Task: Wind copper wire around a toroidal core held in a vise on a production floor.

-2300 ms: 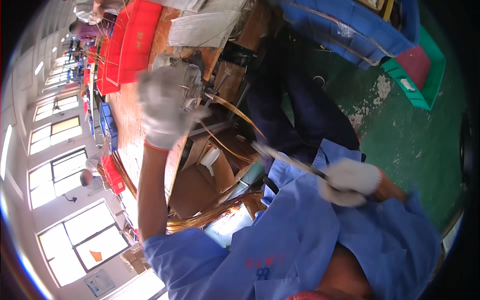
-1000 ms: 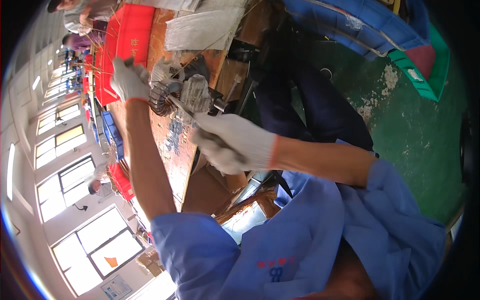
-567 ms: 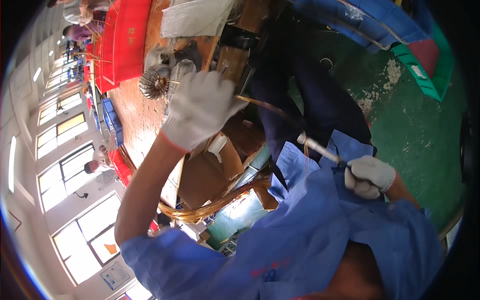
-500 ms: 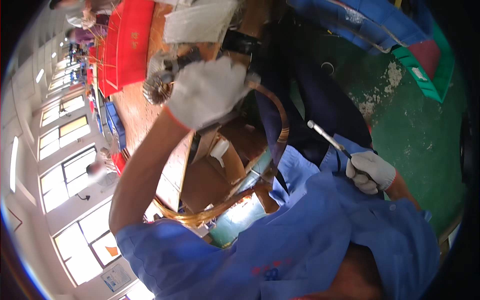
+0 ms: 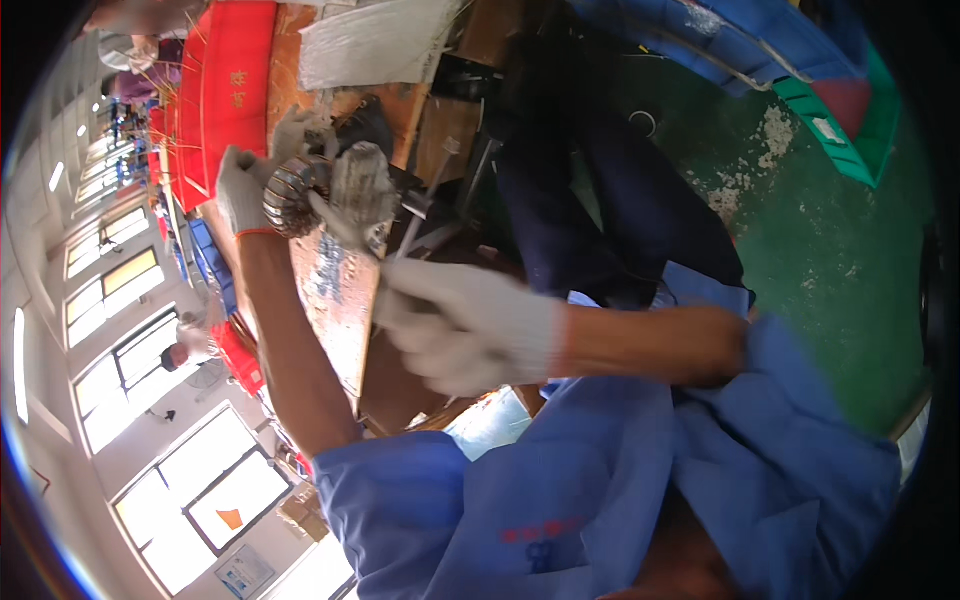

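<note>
My left hand (image 5: 242,192), in a white knitted glove, is closed at the far side of a ribbed metal ring (image 5: 292,197) that looks like wound coils. Part of its fingers is hidden behind the ring. My gloved right hand (image 5: 475,325), smeared by motion, is wrapped round a slim tool with a pale metal shaft (image 5: 342,226). The shaft's front end lies beside the ring, close to a grey-white, rough block (image 5: 362,190); I cannot tell whether it touches.
A wooden bench (image 5: 335,325) carries a red cloth-like panel (image 5: 228,100) and a white wrapped sheet (image 5: 372,42). Metal bars (image 5: 425,205) stand at the bench's edge. Blue bins (image 5: 700,40) and a green tray (image 5: 850,140) lie at the far right. Pale debris dots the green floor (image 5: 800,270).
My right hand has swung left from my lap to the ring, bringing the tool. My left hand has moved left onto the ring. The curved copper-coloured strip near it is no longer visible.
</note>
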The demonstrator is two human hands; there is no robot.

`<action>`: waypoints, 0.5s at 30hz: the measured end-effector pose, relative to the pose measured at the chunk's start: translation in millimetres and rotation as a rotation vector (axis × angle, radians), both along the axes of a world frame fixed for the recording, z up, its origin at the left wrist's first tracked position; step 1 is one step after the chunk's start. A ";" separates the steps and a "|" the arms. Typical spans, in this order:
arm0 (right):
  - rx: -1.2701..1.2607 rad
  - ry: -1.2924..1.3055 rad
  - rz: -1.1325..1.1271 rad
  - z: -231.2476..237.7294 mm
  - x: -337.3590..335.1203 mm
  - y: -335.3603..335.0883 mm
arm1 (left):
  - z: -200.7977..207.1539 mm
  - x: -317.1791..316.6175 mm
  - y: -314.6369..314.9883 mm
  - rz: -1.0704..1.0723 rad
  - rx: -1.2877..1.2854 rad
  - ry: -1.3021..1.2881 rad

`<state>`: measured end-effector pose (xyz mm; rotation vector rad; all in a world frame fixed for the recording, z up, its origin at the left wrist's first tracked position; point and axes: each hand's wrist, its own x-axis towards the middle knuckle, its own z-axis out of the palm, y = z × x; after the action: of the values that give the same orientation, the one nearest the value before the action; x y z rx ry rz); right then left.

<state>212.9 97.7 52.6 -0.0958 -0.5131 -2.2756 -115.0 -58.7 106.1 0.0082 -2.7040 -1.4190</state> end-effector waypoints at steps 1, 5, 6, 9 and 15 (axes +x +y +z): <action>0.087 0.025 0.074 -12.7 30.4 27.4 | 13.0 -9.5 -45.8 -0.125 -0.007 0.022; 0.445 -0.136 0.109 -35.6 155.5 79.5 | 43.7 78.0 60.0 -0.355 0.019 0.021; 0.468 -0.051 0.058 -43.3 176.3 89.3 | 47.0 98.0 71.6 -0.627 -0.197 0.179; 0.787 -0.087 0.120 -39.3 163.2 112.5 | 52.3 142.7 63.4 -0.833 -0.584 0.313; 1.586 0.443 -0.653 5.8 21.3 138.4 | 54.2 156.7 58.5 -0.642 -0.388 0.231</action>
<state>234.1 236.1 58.3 0.0517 1.7597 -2.4612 41.6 -0.3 160.3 -1.0549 -2.8385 -0.8691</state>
